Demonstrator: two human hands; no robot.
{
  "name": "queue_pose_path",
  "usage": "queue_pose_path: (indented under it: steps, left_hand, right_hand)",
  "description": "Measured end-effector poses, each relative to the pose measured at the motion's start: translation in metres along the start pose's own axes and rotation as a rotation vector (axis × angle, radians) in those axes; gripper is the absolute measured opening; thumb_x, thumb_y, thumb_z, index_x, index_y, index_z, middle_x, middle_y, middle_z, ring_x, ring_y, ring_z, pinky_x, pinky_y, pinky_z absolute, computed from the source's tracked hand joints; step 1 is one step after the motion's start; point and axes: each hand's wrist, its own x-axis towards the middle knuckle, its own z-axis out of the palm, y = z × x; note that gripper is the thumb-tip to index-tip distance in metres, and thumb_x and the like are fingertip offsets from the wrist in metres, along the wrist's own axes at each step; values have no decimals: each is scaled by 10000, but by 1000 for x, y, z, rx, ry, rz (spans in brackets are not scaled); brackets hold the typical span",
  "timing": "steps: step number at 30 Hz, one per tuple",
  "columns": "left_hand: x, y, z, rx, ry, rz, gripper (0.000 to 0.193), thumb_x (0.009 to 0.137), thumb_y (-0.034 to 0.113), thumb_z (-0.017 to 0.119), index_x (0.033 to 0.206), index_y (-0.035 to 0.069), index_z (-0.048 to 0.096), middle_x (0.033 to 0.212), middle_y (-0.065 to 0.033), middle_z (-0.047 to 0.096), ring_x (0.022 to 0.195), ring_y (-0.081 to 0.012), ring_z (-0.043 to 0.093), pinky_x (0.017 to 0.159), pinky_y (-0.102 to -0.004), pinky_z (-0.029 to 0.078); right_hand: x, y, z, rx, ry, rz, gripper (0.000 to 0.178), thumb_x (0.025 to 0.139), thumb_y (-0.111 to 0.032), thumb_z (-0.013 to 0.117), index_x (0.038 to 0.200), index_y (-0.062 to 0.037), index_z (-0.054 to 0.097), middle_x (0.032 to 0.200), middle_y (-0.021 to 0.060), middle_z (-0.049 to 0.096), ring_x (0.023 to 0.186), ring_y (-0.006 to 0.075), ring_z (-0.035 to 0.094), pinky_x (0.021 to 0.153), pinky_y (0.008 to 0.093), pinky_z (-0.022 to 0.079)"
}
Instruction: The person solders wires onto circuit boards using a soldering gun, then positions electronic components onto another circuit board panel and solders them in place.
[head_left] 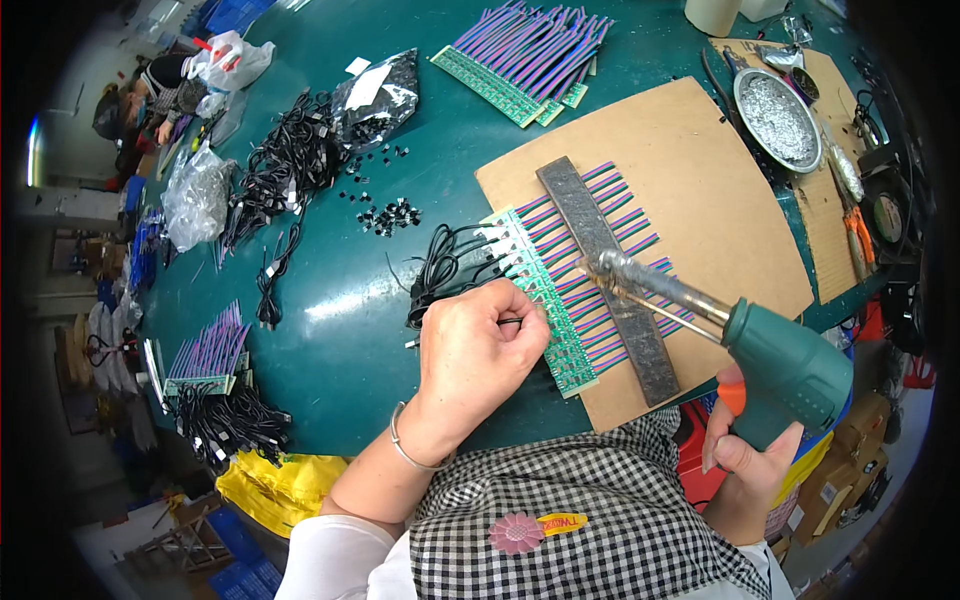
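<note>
The left hand (480, 345) has its thumb and fingers pinched together on a thin black cable (511, 321), right over a long green circuit board (568, 355). The right hand's fingers wrap around the handle of a green soldering gun (795, 370), whose tip reaches over a dark bar (637, 345) just right of the left fingers. Bar and board lie on a cardboard sheet (690, 150), which spreads ahead and rightward over the green table (340, 370).

Just ahead of the left fingers is a loose bundle of black cables (437, 265); farther off to their left are scattered black bits (390, 217) and a bigger cable heap (290, 155). Well ahead lies a stack of wired boards (490, 85). Beyond the right fingers sits a metal bowl (738, 98). Below the table, left of the fingers, bulges a yellow bag (275, 490); cardboard boxes (850, 440) stand on the right.
</note>
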Motion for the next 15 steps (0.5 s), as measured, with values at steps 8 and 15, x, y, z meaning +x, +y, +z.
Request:
queue_pose_path:
  steps: [8, 15]
  left_hand:
    - [2, -1, 1, -14, 12, -5, 90, 705, 10, 627, 642, -19, 570, 533, -1, 548, 495, 1, 464, 455, -169, 384]
    - [2, -4, 1, -65, -5, -31, 79, 693, 1, 626, 642, -16, 568, 540, 12, 542, 509, 5, 457, 464, -166, 384]
  right_hand:
    - [-3, 3, -2, -88, -91, 104, 544, 650, 9, 725, 1122, 92, 468, 986, 178, 560, 634, 144, 562, 520, 232, 461]
    - [-2, 5, 1, -66, -80, 155, 474, 650, 14, 713, 1064, 78, 491, 899, 136, 565, 633, 140, 564, 530, 241, 470]
